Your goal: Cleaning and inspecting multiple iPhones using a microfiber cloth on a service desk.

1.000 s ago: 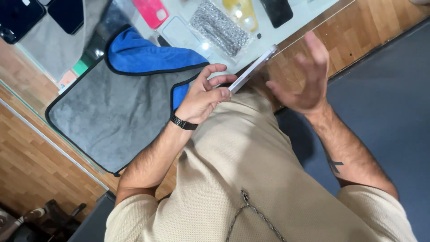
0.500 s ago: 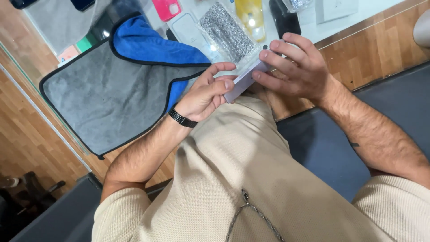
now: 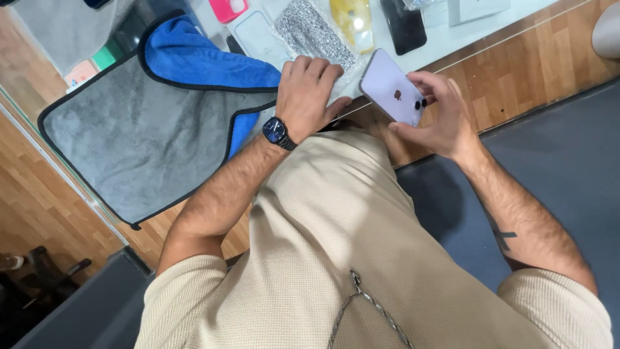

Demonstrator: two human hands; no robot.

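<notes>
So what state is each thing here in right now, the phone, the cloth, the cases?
Lilac phone: back up, tilted, held by right hand.
Left hand: empty, resting at the counter edge.
Grey and blue cloth: spread flat, one corner folded over.
Glitter case: lying flat.
Pink case: lying flat.
Black case: lying flat.

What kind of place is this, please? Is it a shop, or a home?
Probably a phone shop or phone-accessory counter. Several phone cases in different colours lie in a row on the white counter, a grey and blue microfibre cloth is spread out, and the right hand holds a lilac smartphone.
</notes>
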